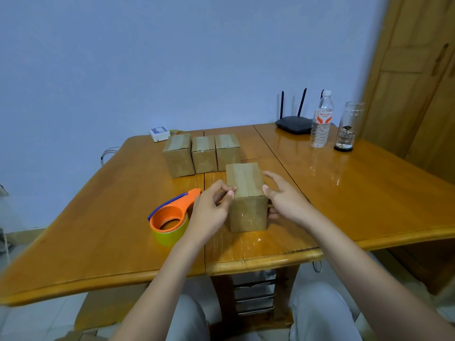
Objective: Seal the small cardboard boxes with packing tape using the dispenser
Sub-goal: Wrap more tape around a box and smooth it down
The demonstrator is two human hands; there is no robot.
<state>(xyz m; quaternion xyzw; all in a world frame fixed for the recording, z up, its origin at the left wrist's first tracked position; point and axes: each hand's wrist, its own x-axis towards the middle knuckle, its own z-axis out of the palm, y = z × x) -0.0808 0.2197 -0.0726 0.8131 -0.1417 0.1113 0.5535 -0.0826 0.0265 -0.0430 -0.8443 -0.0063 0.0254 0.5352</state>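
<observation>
A small cardboard box (247, 193) stands near the table's front edge with a strip of tape along its top. My right hand (285, 200) grips its right side, thumb on the top edge. My left hand (211, 205) presses fingertips against the box's upper left edge. An orange tape dispenser (172, 215) with a yellowish roll lies on the table just left of my left hand, held by neither hand. Three more small boxes (204, 153) stand in a row behind, each with tape on top.
The wooden table (110, 217) carries a black router (293, 124), a plastic water bottle (321, 119) and a glass jar (347, 126) at the back right. A small white box (159, 134) sits at the back edge. A wooden door stands at right.
</observation>
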